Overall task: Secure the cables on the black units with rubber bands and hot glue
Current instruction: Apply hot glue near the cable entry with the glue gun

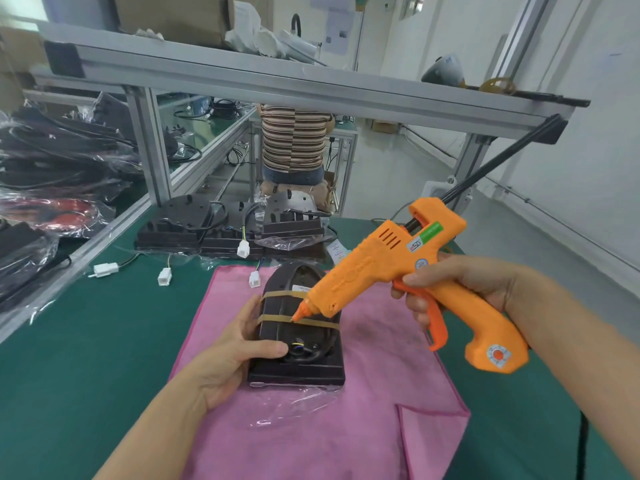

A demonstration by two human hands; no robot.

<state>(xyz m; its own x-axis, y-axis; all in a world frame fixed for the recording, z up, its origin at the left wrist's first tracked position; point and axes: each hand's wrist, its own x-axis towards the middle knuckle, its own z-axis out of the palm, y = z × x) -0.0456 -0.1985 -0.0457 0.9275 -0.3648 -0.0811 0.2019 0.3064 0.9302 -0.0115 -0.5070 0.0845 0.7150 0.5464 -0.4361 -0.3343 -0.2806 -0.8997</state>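
1. Left hand [230, 355] nearest, forearm coming in from bottom edge; fingers and thumb wrapped round the left side of the black unit [298, 337], thumb lying across its near top.
2. Black unit sits on pink cloth [363, 410], which is spread on green bench mat [86, 341]; clear plastic film [294, 407] under unit's near edge.
3. Two tan rubber bands [311, 322] cross the unit; coloured wires show at its near end.
4. Right hand [450, 289] clamped round orange hot glue gun [408, 271], fingers on the trigger; nozzle tip touching or just above the nearer band, cannot tell which.
5. More black units [194, 223] with white connectors [243, 249] at bench back.
6. Bagged black cables [52, 157] piled left.
7. Person in striped top [294, 136] beyond bench.
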